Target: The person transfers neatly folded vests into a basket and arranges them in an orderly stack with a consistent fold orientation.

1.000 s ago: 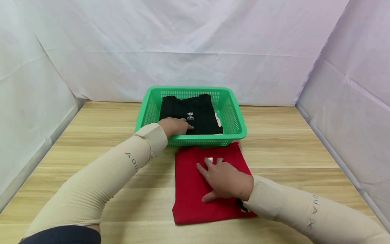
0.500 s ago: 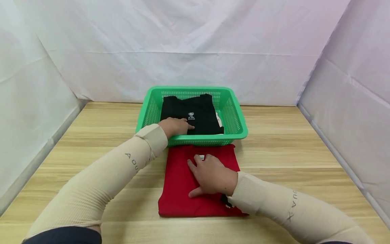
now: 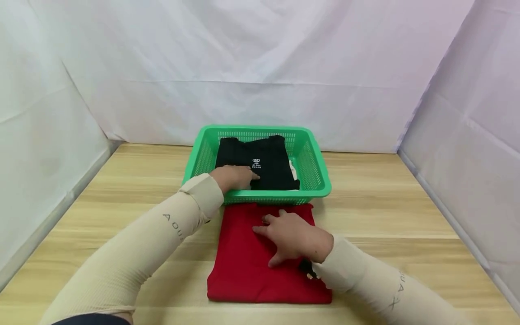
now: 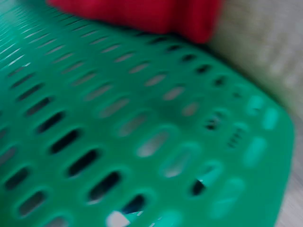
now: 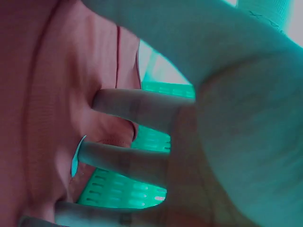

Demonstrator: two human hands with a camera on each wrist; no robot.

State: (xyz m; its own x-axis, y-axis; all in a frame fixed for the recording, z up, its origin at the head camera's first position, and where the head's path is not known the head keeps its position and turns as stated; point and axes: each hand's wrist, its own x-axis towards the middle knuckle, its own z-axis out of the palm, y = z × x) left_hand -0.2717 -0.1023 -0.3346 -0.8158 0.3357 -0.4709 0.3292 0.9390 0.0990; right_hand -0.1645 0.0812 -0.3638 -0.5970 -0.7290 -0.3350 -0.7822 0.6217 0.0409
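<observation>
My left hand [image 3: 232, 177] reaches over the near rim of the green plastic basket [image 3: 321, 180], its fingers resting on a folded black T-shirt [image 3: 270, 158] with a small white print. The undersides of those fingers are hidden. In front of the basket lies a folded red T-shirt [image 3: 243, 257], its far edge close against the basket wall. My right hand [image 3: 293, 237] rests on it with fingers spread. In the right wrist view the fingertips [image 5: 102, 101] touch the red cloth, near a small label [image 5: 78, 158]. The left wrist view shows the perforated basket wall [image 4: 156, 109] beside the red cloth.
A wooden table [image 3: 378, 207] carries everything. White cloth walls [image 3: 260, 54] stand behind and on both sides. Inside the basket, some white cloth [image 3: 292, 170] shows under the black T-shirt. A small black patch [image 3: 307, 267] shows beside the right cuff.
The red T-shirt first slid left under my right hand, straightening below the basket. Then that hand moved slightly right across it, covering the label. My left hand stayed put; the head view tilted slightly.
</observation>
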